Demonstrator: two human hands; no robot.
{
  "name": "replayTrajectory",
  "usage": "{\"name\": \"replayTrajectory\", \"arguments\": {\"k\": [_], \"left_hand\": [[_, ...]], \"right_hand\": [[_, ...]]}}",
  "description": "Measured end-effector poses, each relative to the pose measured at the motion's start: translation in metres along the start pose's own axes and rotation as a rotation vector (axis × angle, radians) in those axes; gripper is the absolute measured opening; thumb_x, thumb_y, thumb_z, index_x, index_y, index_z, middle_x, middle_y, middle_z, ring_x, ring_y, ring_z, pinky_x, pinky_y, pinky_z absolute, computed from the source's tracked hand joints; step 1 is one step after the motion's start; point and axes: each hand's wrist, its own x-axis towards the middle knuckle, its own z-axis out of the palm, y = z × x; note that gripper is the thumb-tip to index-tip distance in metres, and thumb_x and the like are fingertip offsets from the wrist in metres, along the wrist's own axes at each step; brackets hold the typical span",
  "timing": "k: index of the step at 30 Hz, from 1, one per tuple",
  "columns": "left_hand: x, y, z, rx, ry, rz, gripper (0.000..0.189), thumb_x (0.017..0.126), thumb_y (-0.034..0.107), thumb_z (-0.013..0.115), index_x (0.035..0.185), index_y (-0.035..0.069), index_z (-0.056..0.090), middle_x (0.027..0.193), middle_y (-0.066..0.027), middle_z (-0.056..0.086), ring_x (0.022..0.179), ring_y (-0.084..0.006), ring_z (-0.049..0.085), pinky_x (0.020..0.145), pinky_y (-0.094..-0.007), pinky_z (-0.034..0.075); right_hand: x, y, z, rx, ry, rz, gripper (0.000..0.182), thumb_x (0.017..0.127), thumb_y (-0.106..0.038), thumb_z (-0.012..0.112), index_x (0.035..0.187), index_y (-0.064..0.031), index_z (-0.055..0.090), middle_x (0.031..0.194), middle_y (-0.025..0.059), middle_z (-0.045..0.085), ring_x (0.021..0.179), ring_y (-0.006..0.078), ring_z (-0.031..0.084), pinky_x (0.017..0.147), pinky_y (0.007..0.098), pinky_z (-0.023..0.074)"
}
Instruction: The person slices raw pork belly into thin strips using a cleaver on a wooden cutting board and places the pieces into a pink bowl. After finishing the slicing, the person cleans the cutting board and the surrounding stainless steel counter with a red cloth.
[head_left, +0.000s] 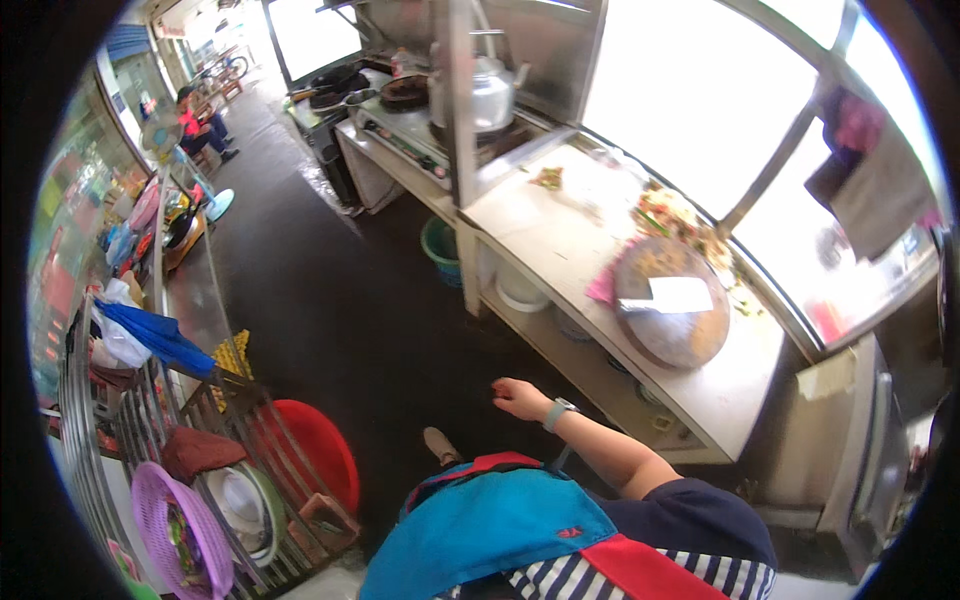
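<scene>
My right hand (520, 400), with a watch (559, 412) on a pale green band at the wrist, hangs over the dark floor in front of me. Its fingers are loosely curled, and nothing shows in them. My left hand is out of view. To the right of my arm stands a white-topped counter (547, 244). On it a round chopping board (649, 349) carries a cleaver (679, 295) lying flat. A pink cloth (602, 281) sticks out from under the board's edge. Chopped vegetable scraps (667, 210) and a clear plastic bag (604, 180) lie behind.
A slatted metal rack (75, 420) at left holds a purple basket (139, 495), bowls (270, 517) and a blue cloth (161, 337). A red basin (341, 457) is beside it. Ahead are a kettle (491, 97) on a stove, a green bucket (439, 244), a fan (219, 204) and a seated person (196, 127).
</scene>
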Motion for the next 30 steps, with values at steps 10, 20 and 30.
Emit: {"name": "replayTrajectory", "arguments": {"k": [10,20,30], "left_hand": [[0.062,0.238,-0.283,-0.945,0.24,0.355,0.025,0.082,0.003,0.048,0.105,0.007,0.056,0.076,-0.0065,0.057,0.063,-0.0164,0.055,0.055,-0.0292,0.049],[0.054,0.254,-0.249,0.04,-0.026,-0.072,0.036,0.081,0.02,0.046,0.113,0.007,0.053,0.11,-0.0182,0.056,0.102,-0.0321,0.054,0.086,-0.0395,0.043],[0.058,0.26,-0.225,-0.472,-0.067,-0.574,0.034,0.08,0.021,0.049,0.11,0.007,0.058,0.073,-0.0111,0.064,0.056,-0.0214,0.061,0.05,-0.0314,0.05]], "right_hand": [[0.233,0.024,0.015,0.957,0.043,0.738,0.02,0.085,-0.022,0.053,0.096,-0.0056,0.056,0.086,0.008,0.061,0.075,0.0192,0.06,0.061,0.0302,0.0487],[0.527,0.217,0.101,1.522,-0.169,0.918,0.017,0.081,-0.027,0.053,0.083,-0.0098,0.053,0.078,0.0074,0.056,0.065,0.0212,0.051,0.057,0.0319,0.045],[0.705,0.29,0.031,1.287,1.054,1.103,0.072,0.082,-0.046,0.053,0.138,-0.0161,0.019,0.118,0.0124,0.045,0.071,0.0214,0.047,0.054,0.0313,0.0424]]}}
